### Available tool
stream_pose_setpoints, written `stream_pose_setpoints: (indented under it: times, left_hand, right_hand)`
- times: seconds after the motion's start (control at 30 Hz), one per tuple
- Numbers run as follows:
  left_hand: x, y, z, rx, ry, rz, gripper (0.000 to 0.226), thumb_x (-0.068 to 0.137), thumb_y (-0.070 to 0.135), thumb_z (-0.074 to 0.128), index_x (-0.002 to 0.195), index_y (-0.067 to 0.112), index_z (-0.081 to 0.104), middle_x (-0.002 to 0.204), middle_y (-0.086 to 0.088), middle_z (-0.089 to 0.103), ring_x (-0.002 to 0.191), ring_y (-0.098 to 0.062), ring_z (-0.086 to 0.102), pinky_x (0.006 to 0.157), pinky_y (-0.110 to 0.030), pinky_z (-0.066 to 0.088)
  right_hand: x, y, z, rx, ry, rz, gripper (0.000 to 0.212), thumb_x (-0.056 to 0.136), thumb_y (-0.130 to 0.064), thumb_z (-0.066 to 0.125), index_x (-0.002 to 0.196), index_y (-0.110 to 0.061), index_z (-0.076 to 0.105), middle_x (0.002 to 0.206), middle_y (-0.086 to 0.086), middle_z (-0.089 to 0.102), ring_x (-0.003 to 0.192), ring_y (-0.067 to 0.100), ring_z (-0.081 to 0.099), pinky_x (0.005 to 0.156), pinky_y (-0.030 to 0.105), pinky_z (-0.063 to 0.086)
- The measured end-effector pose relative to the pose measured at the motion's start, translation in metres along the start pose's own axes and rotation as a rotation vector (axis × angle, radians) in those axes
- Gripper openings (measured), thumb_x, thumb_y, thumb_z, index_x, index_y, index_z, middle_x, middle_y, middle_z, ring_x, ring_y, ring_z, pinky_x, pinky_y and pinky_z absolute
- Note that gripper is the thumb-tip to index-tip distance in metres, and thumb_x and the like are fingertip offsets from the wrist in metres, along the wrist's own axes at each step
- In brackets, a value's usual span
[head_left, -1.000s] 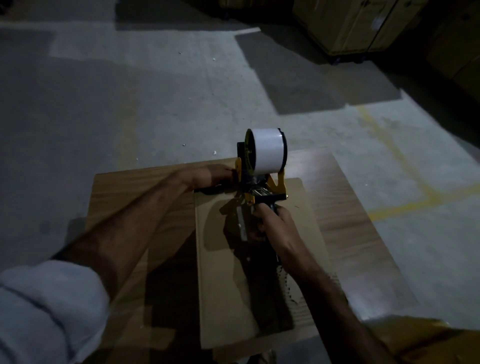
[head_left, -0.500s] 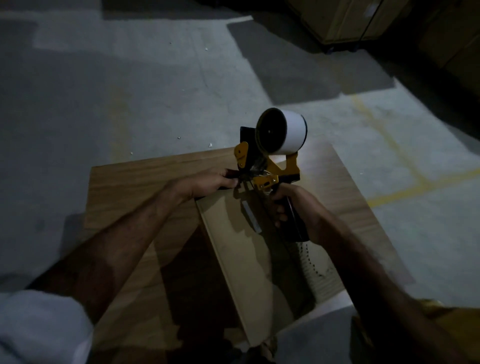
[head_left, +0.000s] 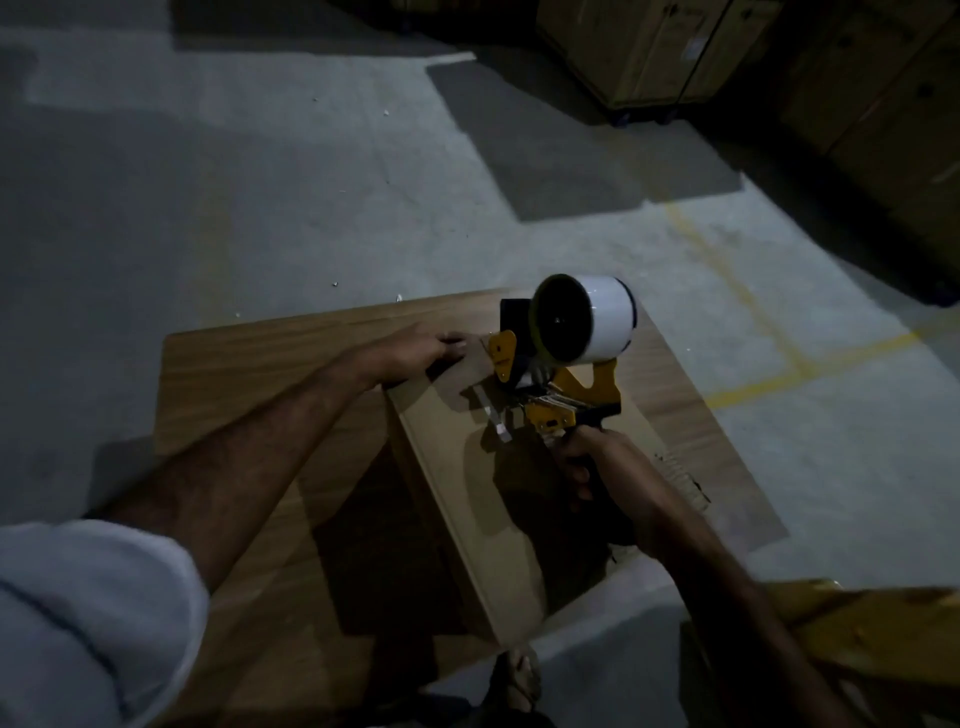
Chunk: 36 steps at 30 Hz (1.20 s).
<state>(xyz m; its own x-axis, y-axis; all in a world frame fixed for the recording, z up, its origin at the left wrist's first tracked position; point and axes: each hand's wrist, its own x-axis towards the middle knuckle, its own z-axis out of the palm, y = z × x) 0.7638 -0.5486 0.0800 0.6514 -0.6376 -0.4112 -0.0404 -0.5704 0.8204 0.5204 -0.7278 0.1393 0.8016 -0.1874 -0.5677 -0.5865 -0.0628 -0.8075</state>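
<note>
A yellow and black tape dispenser (head_left: 558, 384) carries a white tape roll (head_left: 597, 318) and hovers over the far end of a flat cardboard box (head_left: 467, 478). My right hand (head_left: 597, 467) grips the dispenser's black handle from below. My left hand (head_left: 415, 353) rests on the box's far left corner, fingers stretched toward the dispenser's nose. A short strip of tape (head_left: 493, 421) hangs under the dispenser. The box lies on a wood-grain table (head_left: 249, 374).
Grey concrete floor with yellow painted lines (head_left: 769, 338) surrounds the table. Large cardboard cartons on wheels (head_left: 654, 52) stand at the back right. Another cardboard piece (head_left: 857, 639) sits at the lower right. A sandalled foot (head_left: 519, 680) shows below the table's edge.
The dispenser has tilted and swung to the right, its roll now turned side-on. The box has turned to lie slanted. My left hand stays at the box's far corner.
</note>
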Motion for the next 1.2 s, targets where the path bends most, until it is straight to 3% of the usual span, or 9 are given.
stream_pose_setpoints:
  times: [0.2, 0.33, 0.43, 0.63, 0.73, 0.8, 0.87, 0.97, 1.2]
  left_hand:
    - [-0.015, -0.006, 0.005, 0.067, 0.148, 0.315, 0.04, 0.108, 0.013, 0.048, 0.142, 0.029, 0.059, 0.138, -0.001, 0.063, 0.121, -0.013, 0.06, 0.101, -0.031, 0.049]
    - [-0.014, 0.017, 0.009, 0.188, 0.156, 0.24, 0.045, 0.104, 0.061, 0.043, 0.098, 0.028, 0.074, 0.105, -0.006, 0.074, 0.088, -0.017, 0.068, 0.076, -0.04, 0.054]
    - [-0.01, 0.022, 0.018, 0.182, 0.177, 0.245, 0.051, 0.098, 0.063, 0.057, 0.071, 0.021, 0.065, 0.07, 0.001, 0.065, 0.061, -0.019, 0.059, 0.06, -0.038, 0.041]
    - [-0.006, 0.023, 0.024, 0.243, 0.224, 0.139, 0.062, 0.094, 0.072, 0.055, 0.062, 0.019, 0.058, 0.056, 0.006, 0.056, 0.05, -0.013, 0.052, 0.052, -0.028, 0.035]
    - [-0.005, 0.021, 0.034, 0.396, 0.352, 0.156, 0.052, 0.097, 0.07, 0.05, 0.107, 0.026, 0.076, 0.1, 0.003, 0.077, 0.091, -0.018, 0.071, 0.078, -0.037, 0.055]
    - [-0.009, 0.015, 0.044, 0.508, 0.384, 0.292, 0.05, 0.104, 0.057, 0.048, 0.146, 0.031, 0.055, 0.148, -0.001, 0.059, 0.135, -0.024, 0.054, 0.107, -0.05, 0.047]
    - [-0.015, 0.007, 0.048, 0.617, 0.268, 0.482, 0.053, 0.108, 0.054, 0.038, 0.158, 0.036, 0.037, 0.168, 0.007, 0.03, 0.154, -0.02, 0.027, 0.121, -0.053, 0.032]
    - [-0.025, -0.001, 0.045, 0.778, 0.107, 0.533, 0.065, 0.103, 0.071, 0.016, 0.162, 0.044, 0.015, 0.172, 0.018, -0.001, 0.158, -0.016, 0.011, 0.123, -0.05, 0.027]
    - [-0.035, 0.004, 0.046, 0.851, 0.135, 0.529, 0.074, 0.1, 0.074, 0.004, 0.164, 0.038, 0.01, 0.173, 0.009, -0.004, 0.159, -0.021, 0.011, 0.127, -0.052, 0.019]
  right_hand:
    - [-0.002, -0.002, 0.0, 0.051, 0.009, 0.015, 0.025, 0.097, -0.024, 0.049, 0.073, -0.021, 0.046, 0.06, -0.005, 0.043, 0.05, 0.009, 0.043, 0.054, 0.027, 0.04]
    - [-0.001, -0.002, 0.004, 0.036, 0.01, 0.014, 0.017, 0.097, -0.023, 0.052, 0.08, -0.019, 0.048, 0.059, -0.006, 0.042, 0.049, 0.009, 0.041, 0.049, 0.025, 0.038]
    - [-0.001, -0.003, 0.007, 0.022, 0.036, 0.013, 0.015, 0.097, -0.021, 0.053, 0.083, -0.018, 0.05, 0.057, -0.009, 0.043, 0.048, 0.007, 0.042, 0.048, 0.024, 0.039]
    - [-0.02, 0.017, -0.005, 0.039, 0.038, 0.045, 0.01, 0.1, -0.022, 0.054, 0.091, -0.016, 0.056, 0.06, -0.008, 0.05, 0.05, 0.005, 0.049, 0.051, 0.024, 0.042]
    - [-0.042, 0.041, -0.009, 0.072, 0.096, 0.026, 0.009, 0.102, -0.022, 0.054, 0.099, -0.016, 0.06, 0.078, 0.0, 0.059, 0.064, 0.006, 0.06, 0.055, 0.021, 0.05]
    - [-0.045, 0.048, -0.009, 0.095, 0.148, 0.031, 0.014, 0.1, -0.027, 0.058, 0.104, -0.015, 0.063, 0.092, 0.01, 0.062, 0.078, 0.016, 0.065, 0.064, 0.027, 0.057]
    - [-0.045, 0.048, -0.009, 0.075, 0.158, 0.021, 0.018, 0.101, -0.026, 0.058, 0.109, -0.011, 0.063, 0.092, 0.013, 0.061, 0.079, 0.021, 0.063, 0.066, 0.032, 0.057]
    - [-0.049, 0.049, -0.008, 0.024, 0.154, -0.035, 0.021, 0.105, -0.023, 0.055, 0.118, -0.007, 0.061, 0.091, 0.022, 0.063, 0.076, 0.025, 0.063, 0.07, 0.039, 0.056]
    - [-0.072, 0.059, -0.005, -0.058, 0.121, -0.139, 0.016, 0.107, -0.014, 0.05, 0.12, -0.009, 0.058, 0.086, 0.009, 0.071, 0.071, 0.025, 0.068, 0.071, 0.04, 0.059]
